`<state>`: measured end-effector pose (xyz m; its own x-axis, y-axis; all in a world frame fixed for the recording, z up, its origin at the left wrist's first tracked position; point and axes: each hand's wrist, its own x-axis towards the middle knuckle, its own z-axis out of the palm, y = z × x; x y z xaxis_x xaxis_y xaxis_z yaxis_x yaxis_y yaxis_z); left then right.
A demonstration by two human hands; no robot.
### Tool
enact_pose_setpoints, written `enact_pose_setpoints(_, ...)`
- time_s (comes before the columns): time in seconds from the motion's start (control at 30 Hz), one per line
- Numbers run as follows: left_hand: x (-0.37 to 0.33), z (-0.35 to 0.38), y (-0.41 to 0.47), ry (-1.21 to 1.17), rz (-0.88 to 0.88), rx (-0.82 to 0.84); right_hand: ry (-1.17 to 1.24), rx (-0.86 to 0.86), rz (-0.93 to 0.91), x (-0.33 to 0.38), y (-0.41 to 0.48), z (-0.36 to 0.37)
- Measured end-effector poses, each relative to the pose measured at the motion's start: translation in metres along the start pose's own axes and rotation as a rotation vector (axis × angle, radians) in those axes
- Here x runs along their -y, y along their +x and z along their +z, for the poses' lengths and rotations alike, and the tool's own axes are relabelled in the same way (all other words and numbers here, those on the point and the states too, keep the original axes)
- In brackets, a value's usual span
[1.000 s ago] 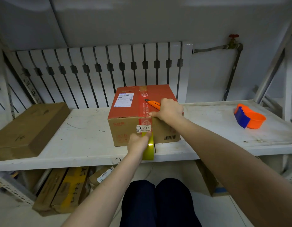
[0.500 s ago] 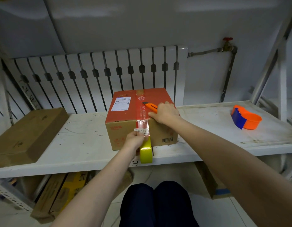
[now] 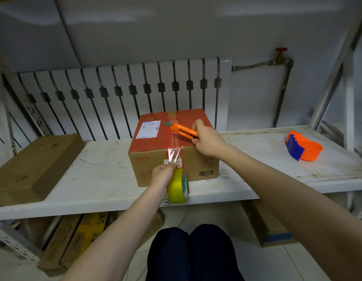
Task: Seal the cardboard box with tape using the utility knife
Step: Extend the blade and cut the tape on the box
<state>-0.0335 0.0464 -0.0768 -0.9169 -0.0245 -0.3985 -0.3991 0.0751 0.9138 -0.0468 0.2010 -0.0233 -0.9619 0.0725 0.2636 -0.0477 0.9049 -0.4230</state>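
1. The cardboard box (image 3: 172, 147) is set on the white surface (image 3: 95, 179), in front of the person.
2. The yellow tape roll (image 3: 177, 186) is held tight in the left hand (image 3: 161, 175), low at the box front.
3. A clear tape strip (image 3: 174, 156) is stretched up from the roll to the box's top edge.
4. The orange utility knife (image 3: 181, 131) is gripped in the closed right hand (image 3: 207, 139), above the strip, blade pointing left.
5. The strip is probably to be cut next, so the knife must be brought down.

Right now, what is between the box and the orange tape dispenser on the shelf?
In the head view, only bare, scuffed shelf lies between the cardboard box and the tape dispenser; the right forearm crosses above that stretch.
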Motion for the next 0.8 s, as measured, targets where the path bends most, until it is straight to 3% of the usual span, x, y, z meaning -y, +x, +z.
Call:
enact_pose_setpoints(0.47, -0.001, 0.008, 0.003, 0.020, 0.010, -0.053, -0.505, 0.038, -0.369, -0.029, -0.034, -0.010)
enact_pose_setpoints(0.8, -0.001, 0.010, 0.000, 0.034, 0.021, -0.061, -0.650, 0.001, -0.352, -0.022, -0.040, -0.007)
